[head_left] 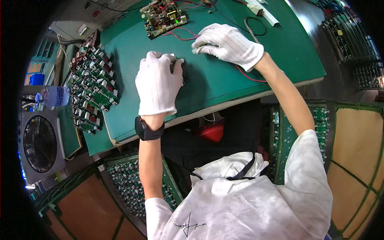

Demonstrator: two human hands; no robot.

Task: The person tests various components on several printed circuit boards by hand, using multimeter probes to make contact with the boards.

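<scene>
My left hand (pixel 157 82), in a white striped glove, is closed over a small dark piece with pale edges that rests at the green mat (pixel 132 116). The palm and fingers hide most of that piece, so its kind does not show. To the right and a little farther off, my right hand (pixel 226 46), gloved the same way, hovers over the mat with fingers curled together. Whatever its fingertips hold, if anything, is too small to make out. A red wire (pixel 182 39) runs up to this hand and shows again below the wrist.
A bare circuit board (pixel 162 19) with a lit green spot and wires lies at the far edge. Several small boards (pixel 94 88) are piled at the left, beside a fan (pixel 40 144). Trays of boards (pixel 134 184) flank my lap. A white strip (pixel 264 12) lies far right.
</scene>
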